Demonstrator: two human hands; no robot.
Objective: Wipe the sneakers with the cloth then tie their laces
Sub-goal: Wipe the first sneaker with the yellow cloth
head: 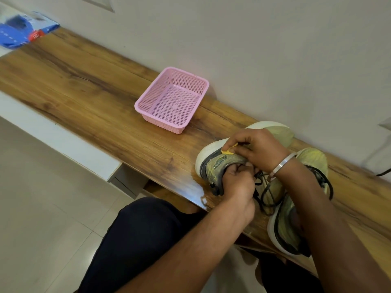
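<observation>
Two sneakers [243,166] on table [95,92], light, soft uppers. Both hands, left hand [237,182] & right hand [258,149], fingers pinching thin floppy laces [266,193]; grip near eyelets, w/ steady tension.

Wood-grain surface [88,85] ran along a pale wall. Pink perforated basket [172,100] sat on it, close to the wall. Two yellow-green sneakers, one [218,166] nearer the basket and one [296,204] beyond it. Blue package [23,28] lay at the far end, well apart from the basket.
</observation>
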